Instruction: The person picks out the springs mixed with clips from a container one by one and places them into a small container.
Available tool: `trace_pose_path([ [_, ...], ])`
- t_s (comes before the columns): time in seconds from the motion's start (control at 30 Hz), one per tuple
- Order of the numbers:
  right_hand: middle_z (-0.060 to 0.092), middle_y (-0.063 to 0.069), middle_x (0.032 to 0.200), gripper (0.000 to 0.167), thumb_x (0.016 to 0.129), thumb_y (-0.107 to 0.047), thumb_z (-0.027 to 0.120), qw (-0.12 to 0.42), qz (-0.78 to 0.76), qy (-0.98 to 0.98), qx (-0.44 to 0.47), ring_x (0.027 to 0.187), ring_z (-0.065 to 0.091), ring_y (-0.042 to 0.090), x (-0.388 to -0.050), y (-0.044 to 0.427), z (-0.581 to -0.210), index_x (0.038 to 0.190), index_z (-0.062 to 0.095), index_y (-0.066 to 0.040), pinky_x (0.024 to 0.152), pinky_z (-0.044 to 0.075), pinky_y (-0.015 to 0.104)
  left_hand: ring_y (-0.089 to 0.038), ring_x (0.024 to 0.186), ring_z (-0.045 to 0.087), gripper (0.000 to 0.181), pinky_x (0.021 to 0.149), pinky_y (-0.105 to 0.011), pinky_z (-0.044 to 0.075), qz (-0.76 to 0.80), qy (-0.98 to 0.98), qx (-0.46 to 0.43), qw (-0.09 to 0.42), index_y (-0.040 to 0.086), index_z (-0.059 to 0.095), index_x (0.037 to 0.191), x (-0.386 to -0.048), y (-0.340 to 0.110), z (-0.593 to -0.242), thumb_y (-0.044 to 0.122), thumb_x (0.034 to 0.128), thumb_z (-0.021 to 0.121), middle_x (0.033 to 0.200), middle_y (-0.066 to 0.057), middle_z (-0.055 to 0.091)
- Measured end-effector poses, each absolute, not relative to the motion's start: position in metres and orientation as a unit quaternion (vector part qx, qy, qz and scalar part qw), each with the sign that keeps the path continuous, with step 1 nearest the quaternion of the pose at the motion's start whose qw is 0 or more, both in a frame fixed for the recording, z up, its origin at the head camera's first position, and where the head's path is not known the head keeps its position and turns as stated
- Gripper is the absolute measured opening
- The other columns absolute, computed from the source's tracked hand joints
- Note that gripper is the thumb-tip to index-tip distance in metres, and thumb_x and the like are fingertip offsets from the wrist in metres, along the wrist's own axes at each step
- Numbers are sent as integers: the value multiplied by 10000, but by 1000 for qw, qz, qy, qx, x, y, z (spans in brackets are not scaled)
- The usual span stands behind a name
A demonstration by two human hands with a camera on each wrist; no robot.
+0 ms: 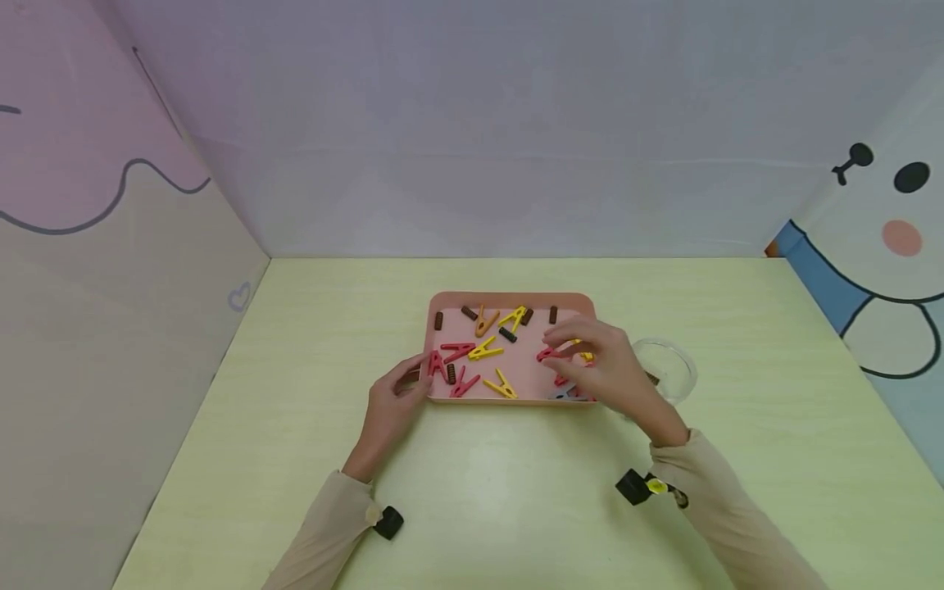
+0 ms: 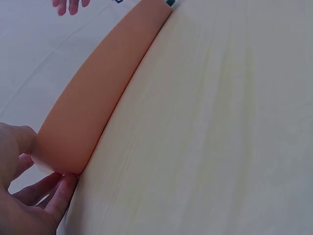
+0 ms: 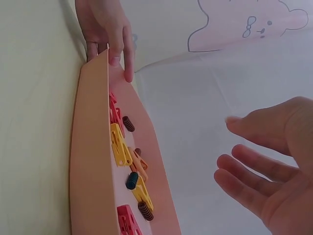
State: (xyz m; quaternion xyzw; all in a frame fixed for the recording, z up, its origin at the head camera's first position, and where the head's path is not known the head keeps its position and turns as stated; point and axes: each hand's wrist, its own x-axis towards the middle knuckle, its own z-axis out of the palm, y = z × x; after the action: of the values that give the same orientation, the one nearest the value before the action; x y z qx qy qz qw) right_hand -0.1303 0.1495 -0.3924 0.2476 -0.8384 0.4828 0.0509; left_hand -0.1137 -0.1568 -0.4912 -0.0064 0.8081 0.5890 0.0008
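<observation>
A pink tray (image 1: 509, 298) holds several plastic clips, among them red (image 1: 459, 351), yellow (image 1: 485, 350), orange (image 1: 484, 321) and grey (image 1: 563, 392) ones. Small ridged dark cylinders, like coil springs (image 3: 128, 123), lie among them. My left hand (image 1: 394, 401) grips the tray's left end by its wall, fingers on both sides, as the right wrist view shows. Above the tray's right part hovers my right hand (image 1: 601, 365), thumb and fingers apart and loosely bent. Nothing shows between them in the right wrist view; a red clip (image 1: 546, 354) lies beneath the fingertips. That hand hides part of the tray's right side.
A clear round dish (image 1: 693, 378) stands right of the tray, partly behind my right hand, with a small brown piece (image 1: 652, 378) at its left. The pale table (image 1: 332, 328) meets a plain back wall and printed side panels.
</observation>
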Motion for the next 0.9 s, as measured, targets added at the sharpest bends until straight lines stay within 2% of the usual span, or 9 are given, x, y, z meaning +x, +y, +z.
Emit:
trace_pose_path([
  [0.23,639,100,972,224,784,-32,755,31,489,-835,251,823,657,257,-139,140,-393,999,692,-49,730,562,440,-287,1084,572,394,897,-369,504,580,815,5,-2,45,567,1303,-106,-151,-465,90,915,619,1276,-153,564],
  [0.43,626,89,989,221,782,-32,756,21,490,-829,270,859,653,326,-144,133,-395,992,690,-44,719,565,427,-290,1093,567,392,899,-345,503,575,818,9,-2,26,557,1306,-101,-149,-454,89,922,607,1282,-164,558],
  [0.6,640,69,1002,214,779,-32,759,24,485,-826,286,877,651,295,-150,127,-399,984,700,-48,705,572,385,-289,1094,568,391,901,-354,502,577,817,10,-4,31,563,1302,-102,-150,-457,91,919,613,1279,-161,561],
  [0.77,661,106,952,226,751,11,767,53,482,-814,321,845,652,277,-155,121,-404,963,693,-16,667,574,402,-284,1091,569,394,902,-357,501,576,818,10,-5,38,564,1304,-102,-150,-458,92,917,615,1277,-159,562],
  [0.9,657,106,945,219,762,-11,765,46,480,-816,319,846,657,286,-156,116,-407,970,696,-9,669,572,428,-281,1092,567,394,902,-349,502,574,819,7,-3,41,562,1306,-101,-149,-456,91,918,613,1277,-157,561],
])
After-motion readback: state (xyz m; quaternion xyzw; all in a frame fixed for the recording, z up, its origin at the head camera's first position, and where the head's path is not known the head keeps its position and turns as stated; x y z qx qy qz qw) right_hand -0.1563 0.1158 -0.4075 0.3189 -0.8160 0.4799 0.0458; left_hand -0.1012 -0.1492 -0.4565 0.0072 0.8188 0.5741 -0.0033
